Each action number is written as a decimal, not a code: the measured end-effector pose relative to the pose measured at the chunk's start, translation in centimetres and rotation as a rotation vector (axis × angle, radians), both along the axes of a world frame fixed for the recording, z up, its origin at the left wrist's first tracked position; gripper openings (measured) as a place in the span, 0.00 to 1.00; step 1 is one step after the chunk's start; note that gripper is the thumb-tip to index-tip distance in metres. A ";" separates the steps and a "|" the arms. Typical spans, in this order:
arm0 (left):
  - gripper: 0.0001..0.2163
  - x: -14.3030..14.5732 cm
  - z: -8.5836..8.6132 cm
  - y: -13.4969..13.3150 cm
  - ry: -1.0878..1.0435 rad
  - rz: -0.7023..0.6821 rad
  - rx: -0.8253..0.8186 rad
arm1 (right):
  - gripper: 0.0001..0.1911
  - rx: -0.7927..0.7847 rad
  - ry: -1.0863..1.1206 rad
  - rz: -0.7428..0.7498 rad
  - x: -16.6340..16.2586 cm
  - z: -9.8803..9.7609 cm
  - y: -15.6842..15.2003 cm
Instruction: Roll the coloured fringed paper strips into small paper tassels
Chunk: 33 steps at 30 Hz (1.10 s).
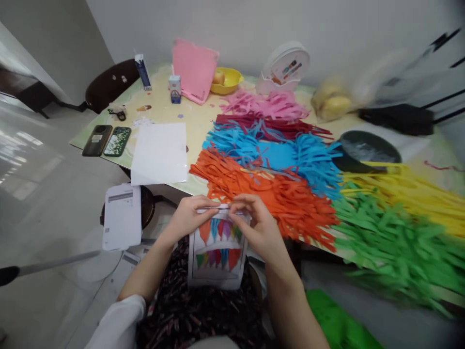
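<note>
A white sheet with pictures of colourful tassels [217,257] stands over my lap, its upper edge near the table's front edge. My left hand [192,215] is closed in a pinch on the left part of that upper edge. On the right part, my right hand [256,223] pinches the same edge, thumb and fingers close together. The top of the sheet looks folded over between my fingertips. Just beyond my hands lies a pile of orange fringed strips [254,186], with blue fringed strips [276,150] behind it.
Green strips [403,247] overhang the table's right front; yellow strips [417,191] and a dark pan-like object [366,148] lie beyond. White paper [160,152] and two phones [107,140] are on the left. Drink cartons [175,89], a pink stand-like object [194,70] and a yellow bowl [227,81] stand behind.
</note>
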<state>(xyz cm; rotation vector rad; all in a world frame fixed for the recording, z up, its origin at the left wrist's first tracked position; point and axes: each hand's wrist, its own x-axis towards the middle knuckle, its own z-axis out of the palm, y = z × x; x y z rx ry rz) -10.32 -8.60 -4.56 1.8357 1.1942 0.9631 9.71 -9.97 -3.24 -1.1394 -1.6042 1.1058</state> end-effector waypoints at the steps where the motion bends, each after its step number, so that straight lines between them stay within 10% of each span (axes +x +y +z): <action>1: 0.08 0.4 0.2 -0.1 0.008 -0.015 0.004 | 0.13 0.007 -0.015 -0.009 0.3 0.0 -0.1; 33: 0.08 0.0 0.4 -0.1 0.021 -0.103 0.181 | 0.06 0.378 -0.291 -0.008 1.2 -1.0 1.2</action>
